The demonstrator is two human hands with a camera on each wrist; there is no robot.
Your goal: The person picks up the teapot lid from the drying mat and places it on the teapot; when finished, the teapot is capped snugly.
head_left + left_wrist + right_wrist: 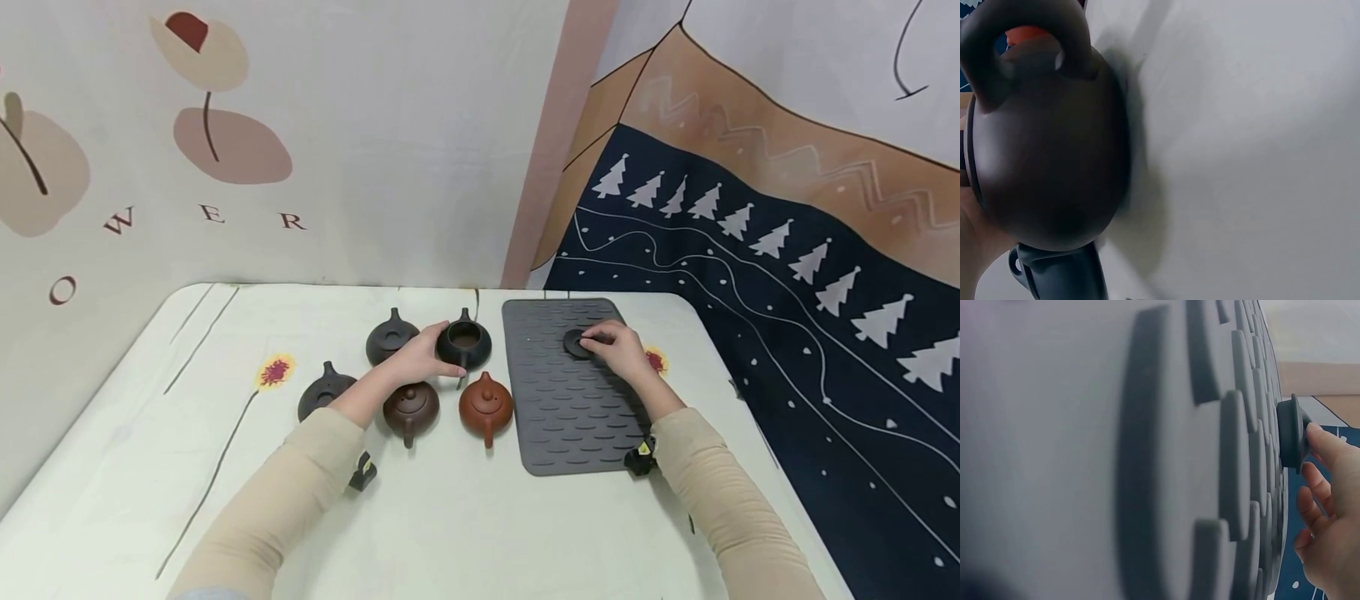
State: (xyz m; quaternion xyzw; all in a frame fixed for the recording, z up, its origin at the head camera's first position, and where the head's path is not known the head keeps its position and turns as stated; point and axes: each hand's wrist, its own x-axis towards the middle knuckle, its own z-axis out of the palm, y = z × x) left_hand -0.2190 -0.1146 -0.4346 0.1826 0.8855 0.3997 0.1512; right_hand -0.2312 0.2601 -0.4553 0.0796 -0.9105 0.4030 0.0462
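A black teapot (465, 357) without its lid stands left of the mat, its inside showing. My left hand (417, 354) holds it by its left side, fingers behind and thumb in front. Only part of that left hand (982, 234) shows in the left wrist view, behind the dark brown teapot (1054, 150). My right hand (619, 350) pinches a round black lid (576, 343) by its knob over the grey mat (555, 417). In the right wrist view, the lid (1291, 433) is at the mat's surface, between thumb and fingers.
Two dark lidded teapots stand to the left: one behind (388, 337), another (322, 392) partly hidden by my left forearm. A reddish-brown teapot (486, 407) sits in front of the lidless one. A patterned cloth (750, 350) hangs beyond the table's right edge.
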